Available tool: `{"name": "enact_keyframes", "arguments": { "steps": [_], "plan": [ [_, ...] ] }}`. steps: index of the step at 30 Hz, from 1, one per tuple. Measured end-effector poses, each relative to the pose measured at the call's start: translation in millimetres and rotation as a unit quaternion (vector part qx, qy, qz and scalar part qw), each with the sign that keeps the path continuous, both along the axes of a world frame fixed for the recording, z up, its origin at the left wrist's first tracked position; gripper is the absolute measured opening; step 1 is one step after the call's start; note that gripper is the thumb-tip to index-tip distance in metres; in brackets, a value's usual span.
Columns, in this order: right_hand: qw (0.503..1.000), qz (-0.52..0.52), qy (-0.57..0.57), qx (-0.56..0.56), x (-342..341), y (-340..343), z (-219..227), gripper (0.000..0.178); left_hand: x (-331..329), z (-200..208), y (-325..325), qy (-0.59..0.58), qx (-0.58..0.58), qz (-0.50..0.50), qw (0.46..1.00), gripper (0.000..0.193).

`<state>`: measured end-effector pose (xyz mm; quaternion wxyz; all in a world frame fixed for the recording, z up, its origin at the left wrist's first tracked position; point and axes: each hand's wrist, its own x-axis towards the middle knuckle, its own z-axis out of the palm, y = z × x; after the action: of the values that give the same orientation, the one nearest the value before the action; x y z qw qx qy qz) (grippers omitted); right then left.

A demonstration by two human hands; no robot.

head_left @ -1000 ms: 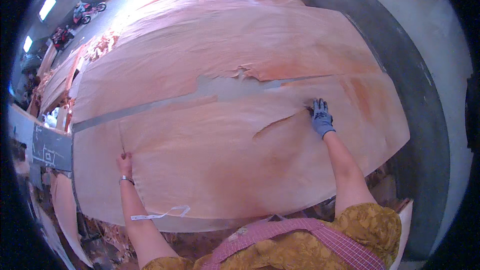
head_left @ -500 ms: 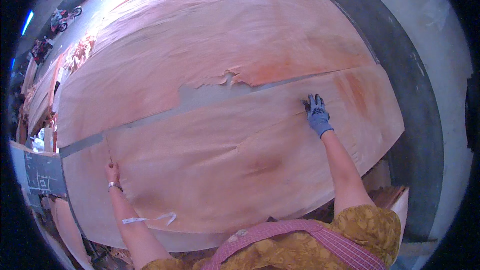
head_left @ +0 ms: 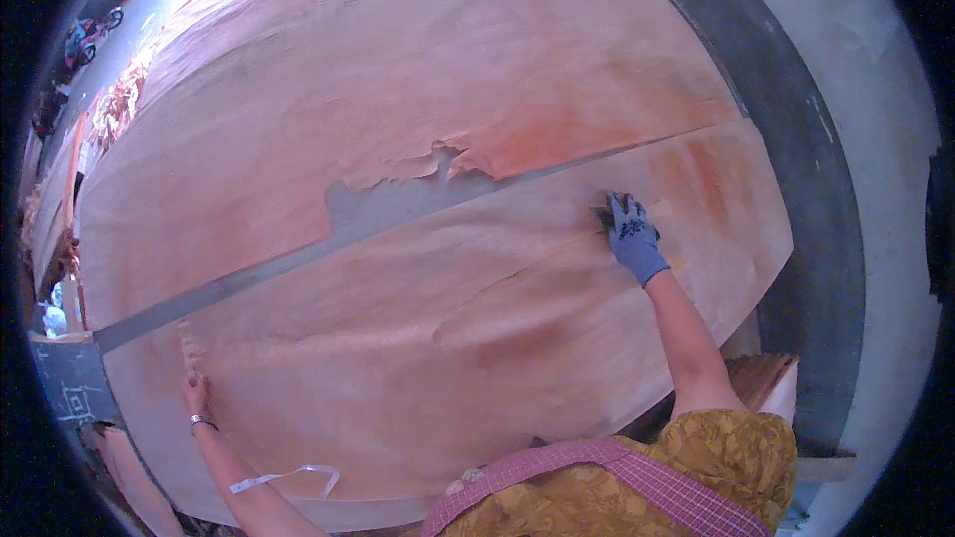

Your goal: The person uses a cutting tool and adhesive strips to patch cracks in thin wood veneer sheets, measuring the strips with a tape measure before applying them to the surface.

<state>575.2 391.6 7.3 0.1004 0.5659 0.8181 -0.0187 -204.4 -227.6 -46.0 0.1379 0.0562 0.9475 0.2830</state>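
Note:
A large, thin, pinkish-tan wood veneer sheet (head_left: 348,408) lies before me, with creases across its middle. My left hand (head_left: 197,393), bare, is closed on it near its left end, at the bottom of a short split. The fingers pinch the veneer there; their tips are partly hidden. My right hand (head_left: 633,237), in a blue-grey glove with dark fingertips, lies with spread fingers on the sheet's right part. Beyond is another veneer sheet (head_left: 398,60) with a ragged, torn near edge. A grey strip of surface (head_left: 378,209) shows between the two sheets.
A white tape strip (head_left: 288,477) clings to my left forearm and trails off it. A dark grey curved border (head_left: 796,169) runs along the right. Veneer scraps (head_left: 119,104) and a parked motorbike (head_left: 90,37) are at the far left. A dark marked panel (head_left: 75,388) stands at the left edge.
My left hand has drawn toward me and left with the near sheet's left end. The grey gap there looks wider, and the creases stand out more. My right hand stays nearly in place.

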Motion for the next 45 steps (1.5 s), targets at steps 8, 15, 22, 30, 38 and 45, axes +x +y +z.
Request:
{"name": "enact_keyframes", "arguments": {
  "steps": [8,15,22,30,38,45],
  "plan": [
    [0.999,-0.032,-0.032,0.011,23.2,-14.2,18.9,0.056,-19.3,-35.8,-3.9,0.004,0.014,-0.036,0.999,0.033],
    [0.999,0.015,-0.035,-0.025,-21.2,-25.6,38.9,0.055,-59.1,-37.6,-20.1,-0.007,0.080,-0.034,0.996,0.030],
    [0.998,0.047,-0.042,-0.020,-36.6,-27.9,31.5,0.056,-59.4,-24.5,-26.6,0.088,-0.063,-0.005,0.994,0.030],
    [0.998,0.052,-0.023,-0.021,-19.3,-40.1,18.8,0.059,-26.6,-2.3,0.7,0.159,-0.174,0.024,0.972,0.032],
    [0.997,0.056,-0.027,-0.038,-35.6,-34.9,34.1,0.059,-12.4,8.1,-13.3,0.168,-0.137,0.074,0.973,0.031],
    [0.997,0.075,0.000,0.004,-14.7,-31.2,24.4,0.063,39.3,16.9,62.0,0.378,-0.419,0.028,0.825,0.052]
  ]
}}
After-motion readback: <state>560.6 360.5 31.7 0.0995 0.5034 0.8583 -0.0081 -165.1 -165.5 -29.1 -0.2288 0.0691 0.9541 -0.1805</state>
